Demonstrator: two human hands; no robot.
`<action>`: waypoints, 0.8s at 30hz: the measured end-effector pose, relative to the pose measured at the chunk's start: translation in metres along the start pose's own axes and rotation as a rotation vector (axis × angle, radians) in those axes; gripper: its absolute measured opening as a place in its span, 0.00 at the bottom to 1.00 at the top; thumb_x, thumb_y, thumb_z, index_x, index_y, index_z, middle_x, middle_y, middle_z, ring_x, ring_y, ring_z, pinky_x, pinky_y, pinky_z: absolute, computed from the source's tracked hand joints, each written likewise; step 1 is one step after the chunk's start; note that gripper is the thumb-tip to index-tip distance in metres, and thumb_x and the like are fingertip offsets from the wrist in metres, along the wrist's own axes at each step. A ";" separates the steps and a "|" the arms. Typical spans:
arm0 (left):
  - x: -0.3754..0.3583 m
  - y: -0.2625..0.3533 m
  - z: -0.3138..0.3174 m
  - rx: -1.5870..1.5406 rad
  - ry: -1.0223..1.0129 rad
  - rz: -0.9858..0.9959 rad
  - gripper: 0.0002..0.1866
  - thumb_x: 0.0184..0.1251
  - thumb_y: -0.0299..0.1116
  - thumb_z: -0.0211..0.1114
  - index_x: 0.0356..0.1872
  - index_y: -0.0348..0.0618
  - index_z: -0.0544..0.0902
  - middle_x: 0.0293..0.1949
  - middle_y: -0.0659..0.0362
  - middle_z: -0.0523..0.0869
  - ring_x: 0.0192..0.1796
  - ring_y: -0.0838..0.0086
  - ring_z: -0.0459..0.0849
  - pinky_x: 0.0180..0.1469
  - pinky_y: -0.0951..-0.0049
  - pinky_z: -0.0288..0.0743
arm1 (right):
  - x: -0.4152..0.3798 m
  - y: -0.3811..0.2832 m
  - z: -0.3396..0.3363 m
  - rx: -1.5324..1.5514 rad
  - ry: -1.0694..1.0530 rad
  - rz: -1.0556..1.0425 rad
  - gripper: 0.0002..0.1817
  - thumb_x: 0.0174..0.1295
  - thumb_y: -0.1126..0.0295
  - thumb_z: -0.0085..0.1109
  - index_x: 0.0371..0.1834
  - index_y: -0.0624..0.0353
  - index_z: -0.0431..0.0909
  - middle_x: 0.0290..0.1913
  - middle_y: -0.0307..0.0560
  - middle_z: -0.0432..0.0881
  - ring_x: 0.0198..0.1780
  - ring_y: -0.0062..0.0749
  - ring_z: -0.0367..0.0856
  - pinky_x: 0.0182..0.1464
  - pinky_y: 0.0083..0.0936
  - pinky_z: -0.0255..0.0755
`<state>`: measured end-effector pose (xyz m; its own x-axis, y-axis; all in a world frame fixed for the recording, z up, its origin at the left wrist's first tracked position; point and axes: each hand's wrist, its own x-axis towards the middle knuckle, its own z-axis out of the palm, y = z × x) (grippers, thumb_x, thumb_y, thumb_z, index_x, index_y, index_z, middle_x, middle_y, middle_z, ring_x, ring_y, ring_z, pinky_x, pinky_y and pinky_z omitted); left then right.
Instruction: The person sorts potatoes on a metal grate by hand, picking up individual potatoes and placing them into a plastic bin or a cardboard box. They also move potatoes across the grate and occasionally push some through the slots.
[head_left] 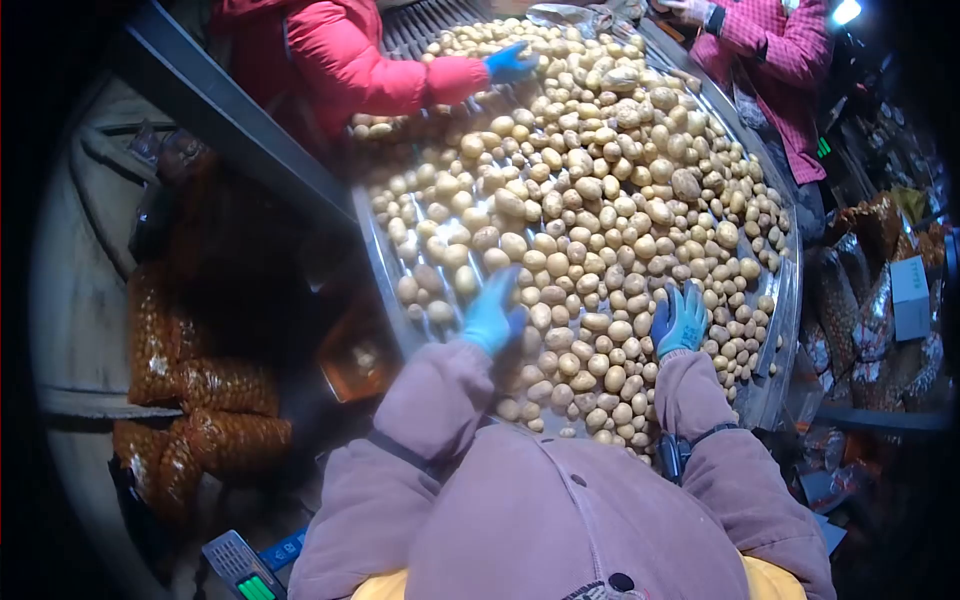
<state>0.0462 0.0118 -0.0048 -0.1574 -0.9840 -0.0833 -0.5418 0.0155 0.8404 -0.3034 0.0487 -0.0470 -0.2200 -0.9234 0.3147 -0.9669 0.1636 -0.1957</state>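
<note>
Many potatoes lie in a thick layer across a sorting table with metal slats. My left hand, in a light blue glove with a darker palm side, is over the potatoes near the table's left part; motion smears its fingers. Farther right, my right hand wears the same kind of glove and rests on the potatoes with its fingers stretched out and apart. A dark band with a small device sits round my right wrist.
Across the table, a person in a red jacket reaches a blue-gloved hand over the potatoes. Another person in a checked jacket stands at the far right. Full mesh sacks lie at left. A metal beam slants beside the table's raised rim.
</note>
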 end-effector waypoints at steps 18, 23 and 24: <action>-0.088 -0.038 -0.036 0.518 0.343 0.010 0.13 0.63 0.34 0.65 0.48 0.47 0.85 0.49 0.52 0.86 0.50 0.54 0.84 0.55 0.58 0.78 | 0.232 -0.138 0.011 0.487 -0.167 -0.338 0.23 0.68 0.56 0.56 0.64 0.51 0.76 0.61 0.53 0.78 0.61 0.48 0.77 0.65 0.45 0.69; -0.084 -0.028 -0.038 0.553 0.290 -0.028 0.12 0.64 0.34 0.64 0.47 0.46 0.86 0.49 0.51 0.85 0.51 0.53 0.84 0.55 0.58 0.78 | 0.240 -0.206 0.047 0.029 -0.326 -0.153 0.20 0.64 0.59 0.58 0.58 0.46 0.78 0.60 0.55 0.76 0.65 0.50 0.73 0.65 0.47 0.69; -0.083 -0.034 -0.036 0.558 0.311 0.004 0.11 0.65 0.34 0.64 0.45 0.45 0.86 0.49 0.52 0.85 0.51 0.53 0.84 0.55 0.59 0.78 | 0.238 -0.211 0.050 0.108 -0.314 -0.132 0.18 0.63 0.60 0.58 0.56 0.44 0.79 0.59 0.54 0.77 0.64 0.49 0.74 0.65 0.49 0.69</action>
<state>0.1070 0.0867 -0.0070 0.0414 -0.9880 0.1485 -0.9034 0.0265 0.4280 -0.1453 -0.2228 0.0228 -0.0275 -0.9986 0.0462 -0.9615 0.0138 -0.2746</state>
